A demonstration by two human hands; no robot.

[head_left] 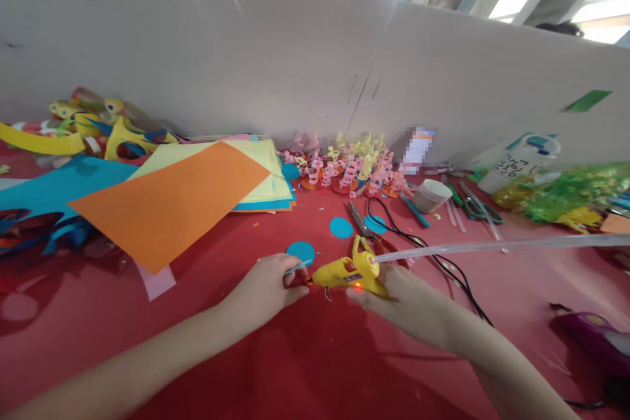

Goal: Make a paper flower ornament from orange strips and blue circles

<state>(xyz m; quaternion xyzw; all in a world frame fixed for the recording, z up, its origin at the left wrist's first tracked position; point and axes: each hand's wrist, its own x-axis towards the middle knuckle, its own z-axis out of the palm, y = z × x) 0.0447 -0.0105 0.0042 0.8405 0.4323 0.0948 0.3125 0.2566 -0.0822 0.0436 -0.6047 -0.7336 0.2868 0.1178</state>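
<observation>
From my end, the right hand (406, 305) is wrapped round the yellow glue gun (339, 272), centre of the frame; the left hand (260, 285) pinches a thin blue piece (298, 267) just beside the nozzle (310, 281). I judge a slip could burn those fingers, and the long clear glue stick (472, 247) might snag and twist the gun. Its far end is cut off at the right edge, and I can't tell whether the nozzle touches the piece
</observation>
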